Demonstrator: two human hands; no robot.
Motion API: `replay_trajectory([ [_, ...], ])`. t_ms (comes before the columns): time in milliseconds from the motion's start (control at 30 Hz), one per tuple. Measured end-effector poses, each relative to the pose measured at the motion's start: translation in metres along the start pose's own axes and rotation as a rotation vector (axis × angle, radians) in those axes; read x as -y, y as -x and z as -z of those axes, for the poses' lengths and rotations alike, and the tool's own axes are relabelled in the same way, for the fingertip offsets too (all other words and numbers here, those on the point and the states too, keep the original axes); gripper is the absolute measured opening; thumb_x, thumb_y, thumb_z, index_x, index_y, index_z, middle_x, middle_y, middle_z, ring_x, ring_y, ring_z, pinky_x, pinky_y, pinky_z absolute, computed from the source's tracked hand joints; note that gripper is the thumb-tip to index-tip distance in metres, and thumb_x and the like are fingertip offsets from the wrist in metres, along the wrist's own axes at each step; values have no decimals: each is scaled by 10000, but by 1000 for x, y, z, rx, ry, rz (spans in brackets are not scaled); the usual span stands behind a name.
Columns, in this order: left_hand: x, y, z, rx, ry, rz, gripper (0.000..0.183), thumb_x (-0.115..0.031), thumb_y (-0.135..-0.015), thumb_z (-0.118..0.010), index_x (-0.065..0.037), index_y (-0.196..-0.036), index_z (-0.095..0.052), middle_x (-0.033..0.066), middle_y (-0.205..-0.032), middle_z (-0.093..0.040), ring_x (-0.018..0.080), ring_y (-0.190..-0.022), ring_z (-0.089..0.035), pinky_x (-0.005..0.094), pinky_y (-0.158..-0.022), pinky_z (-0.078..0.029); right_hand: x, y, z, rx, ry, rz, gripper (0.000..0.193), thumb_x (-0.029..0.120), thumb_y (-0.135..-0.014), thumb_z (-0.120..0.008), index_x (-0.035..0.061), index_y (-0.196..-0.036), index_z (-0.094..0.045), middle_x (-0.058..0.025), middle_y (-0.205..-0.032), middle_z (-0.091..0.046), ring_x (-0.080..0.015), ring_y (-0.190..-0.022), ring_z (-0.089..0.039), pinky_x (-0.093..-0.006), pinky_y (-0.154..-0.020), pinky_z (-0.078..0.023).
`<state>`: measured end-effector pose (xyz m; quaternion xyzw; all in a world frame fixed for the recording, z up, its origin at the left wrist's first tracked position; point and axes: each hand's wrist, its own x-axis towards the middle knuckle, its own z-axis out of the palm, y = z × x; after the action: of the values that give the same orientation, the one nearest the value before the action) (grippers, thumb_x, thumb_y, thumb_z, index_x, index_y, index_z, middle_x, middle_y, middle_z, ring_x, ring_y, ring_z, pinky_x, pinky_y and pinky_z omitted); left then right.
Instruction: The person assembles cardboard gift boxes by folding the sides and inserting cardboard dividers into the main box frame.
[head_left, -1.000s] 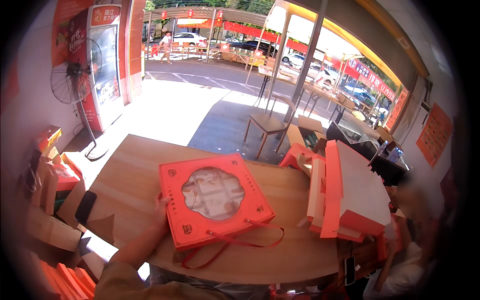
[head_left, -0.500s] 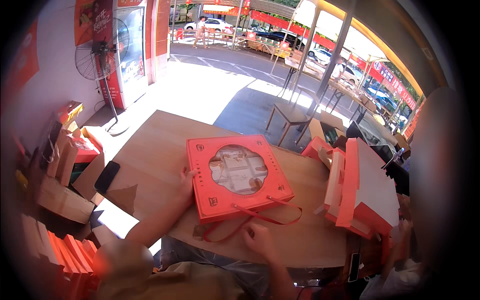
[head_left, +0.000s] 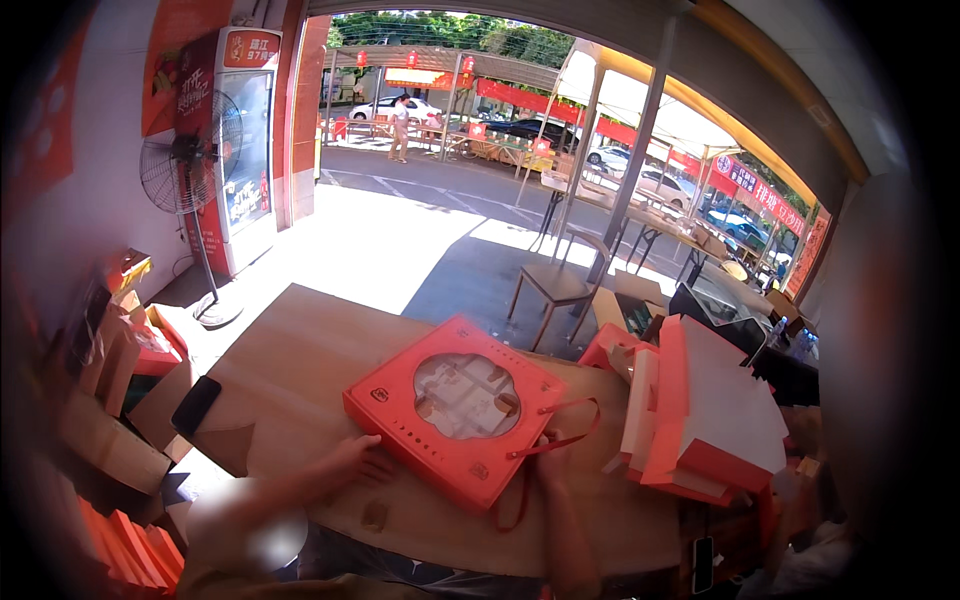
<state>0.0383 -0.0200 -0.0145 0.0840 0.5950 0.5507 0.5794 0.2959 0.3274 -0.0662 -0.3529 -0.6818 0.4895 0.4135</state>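
Observation:
A flat red gift box (head_left: 400, 398) with a scalloped clear window (head_left: 468, 396) lies turned at an angle on the brown tabletop (head_left: 300, 340). White compartments show through its window. Red ribbon handles (head_left: 570, 432) hang from its right side. My left hand (head_left: 358, 462) is beside the near left edge, fingers loosely stretched toward the box. At the right side, below the ribbon, my right hand (head_left: 550, 462) has its fingers bent against the box edge; the fingertips are partly hidden.
A stack of red and white boxes (head_left: 715, 415) stands on the right, near another person's hand (head_left: 795, 490). Left are a black phone (head_left: 196, 405), open cartons (head_left: 110, 435) and red folded boxes (head_left: 125, 545). Beyond the table stand a chair (head_left: 555, 283) and a fan (head_left: 190, 170).
The box has turned counterclockwise, bringing its handles from the near side to the right. My left hand has left its left edge and moved nearer; my right hand has moved up to the box's side.

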Motion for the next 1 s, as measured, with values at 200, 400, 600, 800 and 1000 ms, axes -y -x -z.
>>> replay_trajectory([
  [200,-3,2,27,-382,-565,-655,301,-256,-1033,-638,-20,-1203,-719,71,-922,-701,136,-851,-662,307,-777,-543,-21,3,-2,54,-171,-67,358,229,-1005,-665,-75,-1193,-631,-193,-1097,-723,-204,-945,-706,-364,-811,-576],
  [400,-33,-102,93,-521,82,-1120,314,-183,-977,-640,34,-1182,-740,71,-937,-727,120,-880,-666,308,-816,-550,-7,-4,13,303,188,-47,432,317,-1024,-641,-45,-1251,-705,-171,-1141,-757,-253,-1011,-721,-406,-878,-566],
  [600,-28,-92,59,-444,-439,-994,349,-157,-973,-633,45,-1243,-725,109,-1116,-777,179,-1025,-711,345,-928,-549,-3,17,19,201,118,-37,416,321,-1035,-609,-30,-1221,-733,-232,-1140,-756,-297,-1077,-727,-418,-920,-548],
  [800,-20,-77,72,-360,-385,-869,358,-171,-1013,-615,34,-1287,-720,100,-1174,-776,177,-1087,-699,345,-1002,-527,-10,15,13,212,149,-63,399,287,-1044,-588,-44,-1230,-711,-231,-1126,-755,-301,-1108,-717,-413,-949,-537],
  [1000,-19,-86,69,-166,-203,-818,457,-176,-1050,-532,28,-1453,-601,137,-1416,-660,211,-1312,-598,378,-1153,-433,-2,23,11,172,-92,-2,422,261,-1045,-623,-18,-1361,-627,-182,-1256,-727,-270,-1161,-685,-399,-989,-535],
])
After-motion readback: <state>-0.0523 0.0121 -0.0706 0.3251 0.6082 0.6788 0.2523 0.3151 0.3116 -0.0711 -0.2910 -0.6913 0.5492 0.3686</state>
